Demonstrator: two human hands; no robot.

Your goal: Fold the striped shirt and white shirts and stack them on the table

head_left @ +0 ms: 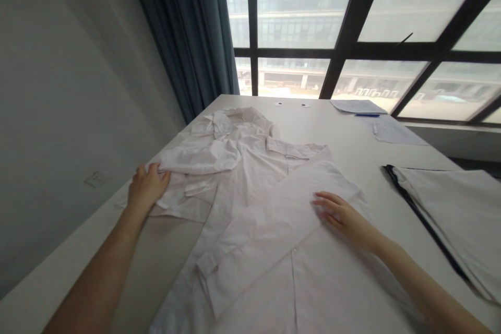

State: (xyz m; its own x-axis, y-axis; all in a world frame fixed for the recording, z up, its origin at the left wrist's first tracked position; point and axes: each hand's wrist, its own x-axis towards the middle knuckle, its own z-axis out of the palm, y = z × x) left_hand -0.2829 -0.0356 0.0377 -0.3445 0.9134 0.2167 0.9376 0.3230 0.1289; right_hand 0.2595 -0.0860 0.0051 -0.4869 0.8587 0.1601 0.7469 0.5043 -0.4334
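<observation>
A white button-front shirt (258, 209) is spread lengthwise over the white table, its collar (242, 115) toward the window. One long sleeve lies slanting across the body, and a button placket runs down the near part. My left hand (147, 188) has its fingers curled around the end of the other sleeve (199, 159), at the table's left side. On the right half of the shirt, my right hand (340, 216) is open, palm down, fingers a little bent and apart. Whether its fingertips press the cloth or hover just above it, I cannot tell.
Folded white and dark cloth (450, 209) lies on the table (332, 128) at the right. Papers (360, 106) and a blue pen (367, 115) are near the window. Two small white round objects (305, 105) sit at the far edge. A grey wall (78, 88) borders the left side.
</observation>
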